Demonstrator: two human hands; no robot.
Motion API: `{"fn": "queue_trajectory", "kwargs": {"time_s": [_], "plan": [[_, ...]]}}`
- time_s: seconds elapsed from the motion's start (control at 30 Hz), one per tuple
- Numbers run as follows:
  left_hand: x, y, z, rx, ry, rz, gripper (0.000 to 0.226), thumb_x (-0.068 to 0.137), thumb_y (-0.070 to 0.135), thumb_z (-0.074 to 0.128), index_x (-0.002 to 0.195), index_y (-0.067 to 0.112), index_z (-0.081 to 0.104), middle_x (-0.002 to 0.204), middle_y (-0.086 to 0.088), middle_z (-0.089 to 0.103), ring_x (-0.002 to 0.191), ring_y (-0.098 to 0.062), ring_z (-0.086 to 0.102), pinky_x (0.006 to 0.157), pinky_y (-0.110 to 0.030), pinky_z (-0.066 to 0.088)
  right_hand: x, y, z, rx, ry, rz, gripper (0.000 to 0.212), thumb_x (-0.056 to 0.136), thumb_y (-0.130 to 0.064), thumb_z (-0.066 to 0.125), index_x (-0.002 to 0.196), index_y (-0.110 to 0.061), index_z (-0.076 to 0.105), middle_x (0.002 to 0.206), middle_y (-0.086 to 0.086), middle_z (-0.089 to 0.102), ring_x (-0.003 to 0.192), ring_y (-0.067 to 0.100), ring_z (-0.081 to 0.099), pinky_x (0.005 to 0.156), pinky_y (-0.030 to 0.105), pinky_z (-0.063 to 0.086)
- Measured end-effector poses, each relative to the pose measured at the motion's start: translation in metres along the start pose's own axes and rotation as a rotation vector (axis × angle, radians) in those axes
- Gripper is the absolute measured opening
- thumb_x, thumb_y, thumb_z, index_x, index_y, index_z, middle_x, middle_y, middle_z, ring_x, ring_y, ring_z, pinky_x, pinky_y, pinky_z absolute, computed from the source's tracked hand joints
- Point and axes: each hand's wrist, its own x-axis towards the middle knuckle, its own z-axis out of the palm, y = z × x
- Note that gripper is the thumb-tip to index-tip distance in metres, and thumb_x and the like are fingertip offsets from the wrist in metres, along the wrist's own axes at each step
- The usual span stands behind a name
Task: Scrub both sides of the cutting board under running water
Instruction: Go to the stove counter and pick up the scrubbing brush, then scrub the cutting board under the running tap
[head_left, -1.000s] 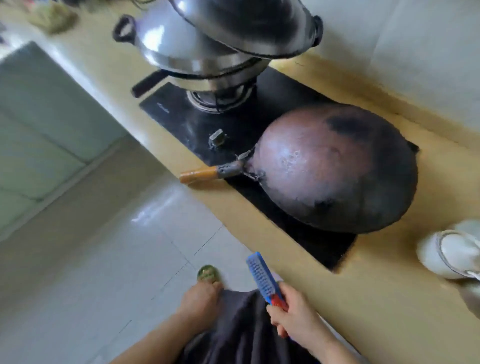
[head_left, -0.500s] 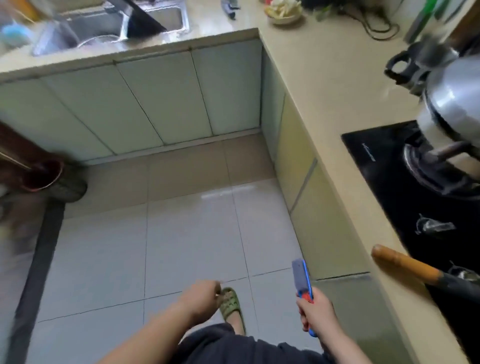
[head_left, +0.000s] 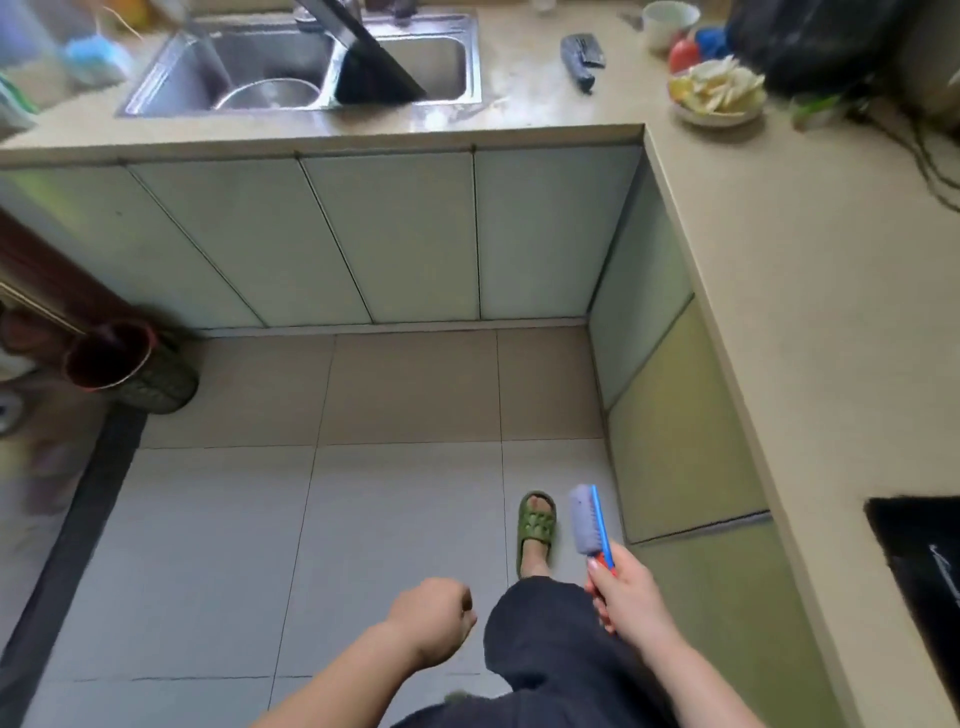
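A dark cutting board (head_left: 371, 67) leans tilted in the steel double sink (head_left: 470, 57) at the far counter. My right hand (head_left: 626, 592) grips the red handle of a blue scrub brush (head_left: 589, 522), bristles facing left, low at the bottom right and far from the sink. My left hand (head_left: 434, 621) hangs beside my leg with its fingers curled on nothing. No running water is visible.
A steel bowl (head_left: 270, 93) sits in the left basin. The L-shaped counter (head_left: 779, 291) holds a plate of peels (head_left: 717, 93), a mug (head_left: 667, 21) and a black bag (head_left: 815, 41). A bin (head_left: 130, 366) stands at the left. The stove (head_left: 924, 556) edges in right.
The view swung left from the stove and wok to the sink counter across the tiled floor. The brush stays in my right hand; my left hand remains low and closed.
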Motion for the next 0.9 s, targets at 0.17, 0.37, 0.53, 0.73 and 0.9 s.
{"fn": "queue_trajectory", "kwargs": {"time_s": [0.17, 0.37, 0.53, 0.73, 0.9], "plan": [[0.064, 0.02, -0.1, -0.083, 0.113, -0.065, 0.029, 0.094, 0.033, 0.04, 0.109, 0.018, 0.059, 0.118, -0.004, 0.062, 0.107, -0.025, 0.055, 0.089, -0.03, 0.046, 0.102, -0.101, -0.034, -0.125, -0.075, -0.128, 0.021, 0.09, -0.009, 0.055, 0.097, -0.027, 0.065, 0.053, -0.015, 0.05, 0.045, -0.002, 0.041, 0.045, 0.01, 0.031], [0.118, 0.041, -0.213, -0.195, 0.27, -0.119, 0.029, 0.094, 0.034, 0.039, 0.113, 0.022, 0.058, 0.121, 0.001, 0.06, 0.112, -0.018, 0.053, 0.087, -0.026, 0.041, 0.194, -0.224, -0.052, -0.089, -0.119, -0.127, 0.033, 0.098, -0.039, 0.043, 0.085, -0.016, 0.062, 0.051, -0.007, 0.038, 0.041, 0.008, 0.03, 0.039, 0.02, 0.025], [0.158, 0.046, -0.283, -0.302, 0.316, -0.141, 0.027, 0.093, 0.034, 0.042, 0.112, 0.024, 0.059, 0.117, 0.006, 0.061, 0.108, -0.016, 0.054, 0.089, -0.027, 0.044, 0.255, -0.285, -0.039, 0.013, -0.163, -0.156, 0.028, 0.099, -0.039, 0.042, 0.093, -0.021, 0.064, 0.055, -0.003, 0.032, 0.043, 0.009, 0.026, 0.039, 0.02, 0.025], [0.224, 0.029, -0.397, -0.317, 0.424, -0.078, 0.028, 0.093, 0.034, 0.043, 0.113, 0.023, 0.059, 0.114, 0.006, 0.063, 0.106, -0.013, 0.055, 0.089, -0.026, 0.044, 0.346, -0.37, -0.017, 0.055, -0.163, -0.23, 0.036, 0.1, -0.033, 0.04, 0.092, -0.006, 0.062, 0.064, 0.006, 0.049, 0.045, 0.012, 0.038, 0.048, 0.029, 0.039], [0.272, 0.015, -0.539, -0.288, 0.579, 0.01, 0.029, 0.093, 0.036, 0.043, 0.116, 0.026, 0.058, 0.115, 0.009, 0.063, 0.108, -0.011, 0.055, 0.091, -0.026, 0.043, 0.412, -0.456, -0.004, 0.144, -0.052, -0.258, 0.033, 0.099, -0.027, 0.044, 0.086, 0.0, 0.058, 0.06, 0.011, 0.054, 0.043, 0.018, 0.046, 0.056, 0.039, 0.04]]}}
